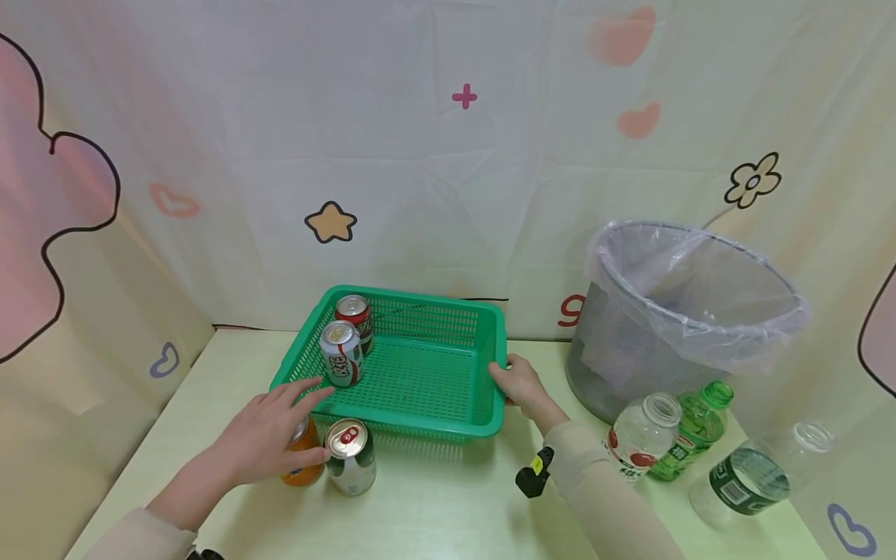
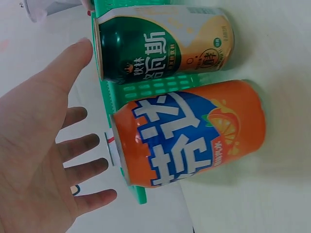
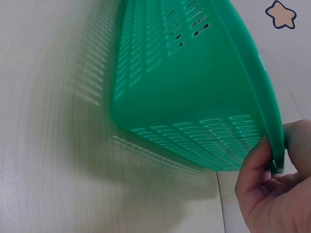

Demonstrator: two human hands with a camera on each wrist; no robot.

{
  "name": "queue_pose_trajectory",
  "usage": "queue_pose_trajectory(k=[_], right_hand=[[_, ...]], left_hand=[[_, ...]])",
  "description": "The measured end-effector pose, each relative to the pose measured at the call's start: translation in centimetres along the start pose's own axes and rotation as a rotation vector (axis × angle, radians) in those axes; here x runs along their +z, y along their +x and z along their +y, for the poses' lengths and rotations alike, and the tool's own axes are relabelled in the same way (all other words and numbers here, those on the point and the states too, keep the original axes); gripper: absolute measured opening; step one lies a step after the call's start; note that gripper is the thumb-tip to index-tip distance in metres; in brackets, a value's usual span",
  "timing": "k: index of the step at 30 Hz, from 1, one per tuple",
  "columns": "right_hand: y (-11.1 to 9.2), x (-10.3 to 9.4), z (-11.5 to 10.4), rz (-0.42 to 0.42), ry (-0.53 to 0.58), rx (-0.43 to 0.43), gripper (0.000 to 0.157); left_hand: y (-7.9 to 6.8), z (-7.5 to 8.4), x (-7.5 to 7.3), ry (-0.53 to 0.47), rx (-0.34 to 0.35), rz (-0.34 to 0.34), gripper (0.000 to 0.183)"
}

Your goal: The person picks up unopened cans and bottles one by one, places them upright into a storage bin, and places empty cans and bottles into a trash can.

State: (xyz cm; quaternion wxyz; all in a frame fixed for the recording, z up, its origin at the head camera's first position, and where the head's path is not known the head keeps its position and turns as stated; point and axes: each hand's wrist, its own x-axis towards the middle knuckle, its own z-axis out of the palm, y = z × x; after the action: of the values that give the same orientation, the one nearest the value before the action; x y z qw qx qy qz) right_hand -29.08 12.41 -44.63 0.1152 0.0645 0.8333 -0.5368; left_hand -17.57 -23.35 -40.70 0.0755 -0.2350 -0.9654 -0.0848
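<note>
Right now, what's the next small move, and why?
I'd probably lower the left hand to grip the orange can: the hand holds nothing, that can stands outside the green basket, a white can and a red can stand inside, and the right hand grips the basket.

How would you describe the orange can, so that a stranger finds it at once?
Start at the green basket on the table. Outside its near side, toward the left, the green can stands by the left hand. The orange can is just left of that one, set apart by its orange body and blue patch with white lettering.
</note>
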Motion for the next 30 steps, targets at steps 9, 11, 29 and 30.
queue_pose_trajectory(k=[9, 11, 29, 30], right_hand=[[0.0, 0.0, 0.0, 0.005, 0.0, 0.003, 0.035], [0.0, 0.0, -0.1, 0.004, 0.0, 0.005, 0.036], [0.2, 0.0, 0.2, 0.002, -0.009, 0.008, 0.035], [0.2, 0.0, 0.1, 0.002, -0.006, 0.008, 0.035]], left_hand=[[-0.9, -0.1, 0.7, -0.003, 0.016, 0.023, 0.07], [-1.0, -0.2, 0.7, 0.0, 0.01, 0.024, 0.068], [-1.3, -0.5, 1.4, 0.037, 0.036, 0.065, 0.053], [-1.3, -0.6, 1.5, 0.042, 0.04, 0.072, 0.052]])
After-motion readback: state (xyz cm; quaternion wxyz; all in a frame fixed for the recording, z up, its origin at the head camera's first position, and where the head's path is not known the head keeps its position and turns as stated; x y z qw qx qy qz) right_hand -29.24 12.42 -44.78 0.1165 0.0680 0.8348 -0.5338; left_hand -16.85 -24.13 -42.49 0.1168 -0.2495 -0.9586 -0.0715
